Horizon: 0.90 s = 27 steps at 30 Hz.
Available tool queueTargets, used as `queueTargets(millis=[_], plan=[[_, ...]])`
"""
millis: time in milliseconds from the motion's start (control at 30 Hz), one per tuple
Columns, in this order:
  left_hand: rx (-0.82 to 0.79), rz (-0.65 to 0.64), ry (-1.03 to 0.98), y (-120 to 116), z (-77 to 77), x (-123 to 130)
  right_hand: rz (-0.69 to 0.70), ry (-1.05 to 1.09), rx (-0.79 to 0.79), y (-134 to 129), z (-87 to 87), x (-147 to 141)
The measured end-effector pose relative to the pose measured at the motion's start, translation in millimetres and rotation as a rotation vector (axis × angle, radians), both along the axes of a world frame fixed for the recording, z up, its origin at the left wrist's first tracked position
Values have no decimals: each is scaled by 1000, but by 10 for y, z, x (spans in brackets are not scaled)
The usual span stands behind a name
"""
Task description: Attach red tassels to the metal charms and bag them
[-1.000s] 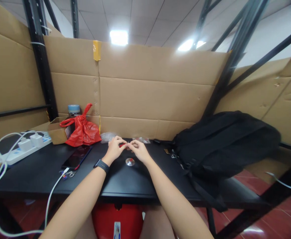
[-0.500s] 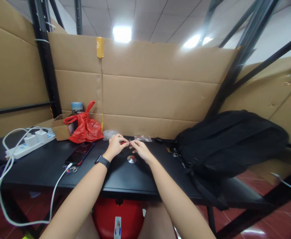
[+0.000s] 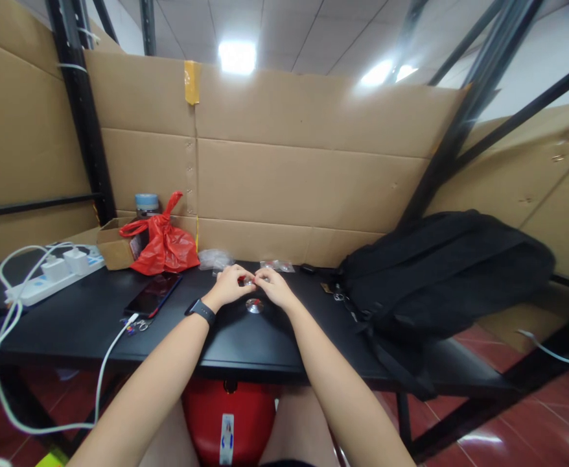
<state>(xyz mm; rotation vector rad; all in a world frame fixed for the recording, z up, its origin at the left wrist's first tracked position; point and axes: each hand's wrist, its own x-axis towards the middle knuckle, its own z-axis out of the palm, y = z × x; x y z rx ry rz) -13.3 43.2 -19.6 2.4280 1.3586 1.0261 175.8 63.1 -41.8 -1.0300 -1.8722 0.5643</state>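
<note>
Close together over the middle of the black table [image 3: 168,340], my two hands meet at the fingertips. My left hand [image 3: 231,285], with a dark watch [image 3: 201,311] on the wrist, is closed in a pinch. Between its fingers shows a small shiny piece with red [image 3: 247,281], too small to name. My right hand [image 3: 273,287] is also closed, its thumb and fingertips against that same small piece. Just below the hands lies a round, shiny metal disc [image 3: 254,305] with a red spot on it.
On the left are a phone [image 3: 152,295] on a white cable, a power strip [image 3: 56,277], a red plastic bag [image 3: 165,246] and a small cardboard box [image 3: 114,250]. Clear plastic bags [image 3: 215,259] lie behind my hands. A black backpack [image 3: 440,272] fills the right side.
My fingertips have come closer together around the small piece, and my hands sit slightly lower toward the disc. The whole view has shifted a little.
</note>
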Motion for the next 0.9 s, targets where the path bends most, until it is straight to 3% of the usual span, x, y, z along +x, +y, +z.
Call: queueTargets(millis=[167, 333, 433, 567, 733, 833, 900], plan=[[-11, 41, 56, 28, -15, -46, 20, -12, -10, -61, 38, 0], [-22, 158, 120, 49, 23, -167, 192, -190, -267, -158, 91, 104], [-86, 226, 76, 64, 47, -226, 256, -253, -328, -186, 111, 147], [-163, 268, -33, 67, 72, -224, 142, -279, -273, -180, 124, 175], [-172, 200, -66, 72, 49, -179, -1, -324, -213, -162, 118, 189], [-189, 124, -73, 101, 1, -156, -20, -197, -166, -150, 109, 147], [-210, 46, -124, 126, -36, -131, -9, -19, -217, -140, 100, 104]])
